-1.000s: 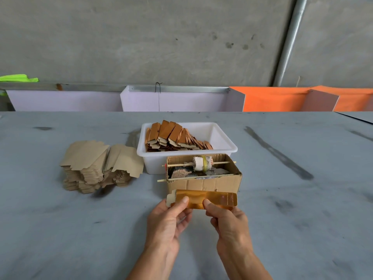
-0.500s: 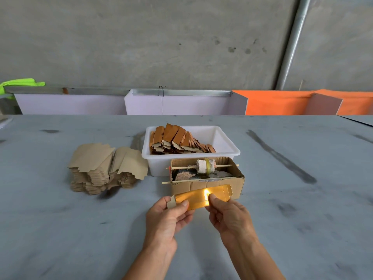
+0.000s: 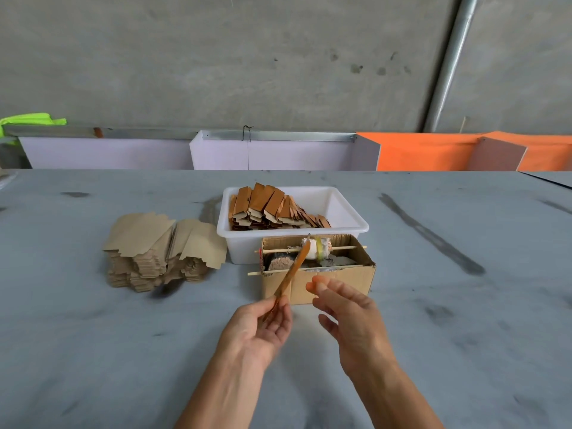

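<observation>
My left hand (image 3: 258,325) pinches the near end of a flat gold-orange card piece (image 3: 292,272), which stands edge-on and slants up toward the cardboard box (image 3: 337,280). Its far tip reaches the white roller (image 3: 315,247) on a wooden stick across the box's open top. My right hand (image 3: 348,314) hovers just right of the card, fingers loosely curled, holding nothing. Behind the box stands a white plastic tub (image 3: 349,222) with several folded gold pieces (image 3: 269,209).
A stack of flat brown card blanks (image 3: 161,249) lies left of the tub on the grey table (image 3: 464,305). White and orange panels (image 3: 433,151) line the table's far edge below a concrete wall. A metal pipe (image 3: 448,63) runs up at right.
The card was held flat by both hands in front of the box. Now my right hand has let go, and my left hand has turned the card edge-on toward the roller.
</observation>
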The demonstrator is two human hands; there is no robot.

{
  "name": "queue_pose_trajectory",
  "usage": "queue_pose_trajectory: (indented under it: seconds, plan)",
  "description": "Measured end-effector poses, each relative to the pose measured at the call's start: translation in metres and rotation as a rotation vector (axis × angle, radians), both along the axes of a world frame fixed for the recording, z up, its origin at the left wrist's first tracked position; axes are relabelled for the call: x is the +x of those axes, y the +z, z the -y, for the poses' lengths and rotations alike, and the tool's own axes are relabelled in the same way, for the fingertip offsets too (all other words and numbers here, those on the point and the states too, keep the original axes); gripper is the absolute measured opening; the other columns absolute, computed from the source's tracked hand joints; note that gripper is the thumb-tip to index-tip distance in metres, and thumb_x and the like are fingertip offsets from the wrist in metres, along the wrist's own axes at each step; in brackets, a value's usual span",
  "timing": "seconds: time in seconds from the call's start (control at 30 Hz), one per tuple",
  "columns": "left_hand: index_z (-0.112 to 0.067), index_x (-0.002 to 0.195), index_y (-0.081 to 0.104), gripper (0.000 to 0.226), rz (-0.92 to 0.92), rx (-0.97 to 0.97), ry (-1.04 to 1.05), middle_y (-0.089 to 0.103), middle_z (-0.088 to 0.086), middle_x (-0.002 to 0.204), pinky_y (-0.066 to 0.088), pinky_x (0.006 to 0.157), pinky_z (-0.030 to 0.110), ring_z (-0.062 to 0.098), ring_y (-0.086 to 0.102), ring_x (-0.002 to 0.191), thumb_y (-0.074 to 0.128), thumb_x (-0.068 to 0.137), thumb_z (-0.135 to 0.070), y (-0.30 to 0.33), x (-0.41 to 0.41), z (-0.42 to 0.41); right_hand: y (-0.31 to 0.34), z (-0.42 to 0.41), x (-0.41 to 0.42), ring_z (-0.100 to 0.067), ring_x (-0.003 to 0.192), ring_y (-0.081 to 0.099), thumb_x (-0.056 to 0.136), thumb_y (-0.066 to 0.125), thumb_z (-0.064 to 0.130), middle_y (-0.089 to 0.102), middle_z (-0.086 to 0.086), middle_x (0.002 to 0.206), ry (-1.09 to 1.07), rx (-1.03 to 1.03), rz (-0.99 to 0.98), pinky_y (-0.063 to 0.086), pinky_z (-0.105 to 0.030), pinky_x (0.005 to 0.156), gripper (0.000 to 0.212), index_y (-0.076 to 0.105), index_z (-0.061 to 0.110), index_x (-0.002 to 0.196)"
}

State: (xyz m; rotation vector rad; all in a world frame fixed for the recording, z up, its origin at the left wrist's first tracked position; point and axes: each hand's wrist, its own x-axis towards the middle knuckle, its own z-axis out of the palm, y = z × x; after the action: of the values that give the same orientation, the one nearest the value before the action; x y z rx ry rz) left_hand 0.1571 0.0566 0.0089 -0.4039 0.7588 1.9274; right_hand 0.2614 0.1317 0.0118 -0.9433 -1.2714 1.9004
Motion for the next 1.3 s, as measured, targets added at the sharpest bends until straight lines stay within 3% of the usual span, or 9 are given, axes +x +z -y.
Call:
queue_pose_trajectory:
  seconds: [0.17, 0.27, 0.4, 0.53, 0.6, 0.7, 0.83, 1.13, 1.3]
  plan:
    - [0.007, 0.081, 0.055, 0.008, -0.136, -0.074, 0.002, 0.061, 0.017, 0.048, 0.054, 0.039, 0.030, 0.021, 0.062, 0.038, 0.051, 0.087, 0.011, -0.003, 0.004, -0.006, 0.003, 0.015, -0.013, 0.002, 0.054, 0.061, 0.080, 0.070, 0.006, 0.069, 0.004, 0.060, -0.039, 0.131, -0.008, 0.045, -0.013, 0.053, 0.016, 0.073, 0.015, 0.066]
    - [0.003, 0.083, 0.054, 0.009, -0.274, -0.123, 0.005, 0.065, 0.016, 0.053, 0.055, 0.043, 0.029, 0.020, 0.065, 0.044, 0.054, 0.084, 0.012, -0.006, 0.009, -0.008, 0.007, 0.017, -0.019, 0.002, 0.049, 0.059, 0.082, 0.068, 0.005, 0.067, 0.002, 0.055, -0.037, 0.138, -0.006, 0.043, -0.007, 0.046, 0.019, 0.071, 0.010, 0.064]
    - [-0.002, 0.089, 0.054, 0.019, -0.423, -0.221, 0.012, 0.068, 0.021, 0.070, 0.057, 0.051, 0.033, 0.027, 0.068, 0.060, 0.063, 0.079, 0.011, -0.007, 0.011, -0.009, 0.010, 0.010, -0.024, -0.007, 0.058, 0.056, 0.091, 0.058, 0.015, 0.065, 0.003, 0.055, -0.010, 0.059, 0.082, 0.044, -0.023, 0.063, 0.028, 0.067, 0.013, 0.065]
    - [-0.002, 0.085, 0.063, 0.011, -0.523, -0.270, -0.016, 0.070, 0.020, 0.087, 0.053, 0.063, 0.037, 0.034, 0.065, 0.087, 0.068, 0.077, 0.005, -0.004, 0.010, -0.009, 0.016, 0.002, -0.025, -0.012, 0.065, 0.060, 0.094, 0.054, 0.021, 0.066, 0.002, 0.058, 0.071, -0.015, 0.111, 0.048, -0.030, 0.071, 0.031, 0.067, 0.014, 0.068]
    - [-0.003, 0.084, 0.063, 0.010, -0.514, -0.260, -0.001, 0.070, 0.019, 0.085, 0.054, 0.064, 0.037, 0.032, 0.068, 0.082, 0.067, 0.079, 0.004, 0.001, 0.009, -0.009, 0.020, -0.003, -0.024, -0.015, 0.070, 0.059, 0.092, 0.057, 0.026, 0.066, 0.000, 0.063, 0.089, -0.034, 0.105, 0.048, -0.033, 0.074, 0.031, 0.070, 0.014, 0.066]
    - [-0.003, 0.087, 0.062, 0.010, -0.490, -0.228, 0.021, 0.071, 0.018, 0.081, 0.054, 0.063, 0.036, 0.029, 0.069, 0.071, 0.065, 0.081, 0.004, 0.008, 0.004, -0.010, 0.023, -0.012, -0.021, -0.015, 0.079, 0.061, 0.091, 0.059, 0.027, 0.074, -0.001, 0.078, 0.042, -0.021, 0.089, 0.046, -0.033, 0.074, 0.023, 0.074, 0.012, 0.082]
    - [-0.005, 0.086, 0.062, 0.009, -0.543, -0.241, 0.053, 0.071, 0.018, 0.085, 0.054, 0.062, 0.035, 0.028, 0.070, 0.073, 0.064, 0.082, 0.003, 0.012, 0.001, -0.014, 0.024, -0.017, -0.023, -0.015, 0.079, 0.060, 0.091, 0.059, 0.023, 0.074, -0.002, 0.082, -0.006, 0.015, 0.080, 0.046, -0.033, 0.073, 0.018, 0.074, 0.013, 0.087]
    - [-0.008, 0.076, 0.067, 0.005, -0.776, -0.344, 0.035, 0.071, 0.015, 0.080, 0.056, 0.068, 0.038, 0.030, 0.068, 0.079, 0.071, 0.079, -0.007, 0.021, -0.005, -0.030, 0.036, -0.031, -0.048, -0.002, 0.040, 0.052, 0.087, 0.064, 0.009, 0.058, 0.005, 0.045, 0.030, 0.000, 0.087, 0.043, -0.029, 0.063, 0.021, 0.059, 0.009, 0.066]
    - [-0.014, 0.066, 0.066, 0.015, -0.959, -0.448, 0.044, 0.067, 0.008, 0.074, 0.047, 0.048, 0.027, 0.023, 0.062, 0.072, 0.071, 0.080, -0.010, 0.032, -0.031, -0.053, 0.050, -0.051, -0.070, -0.005, 0.036, 0.053, 0.087, 0.065, 0.011, 0.061, 0.000, 0.049, 0.019, 0.022, 0.164, 0.043, -0.021, 0.044, 0.013, 0.063, 0.006, 0.076]
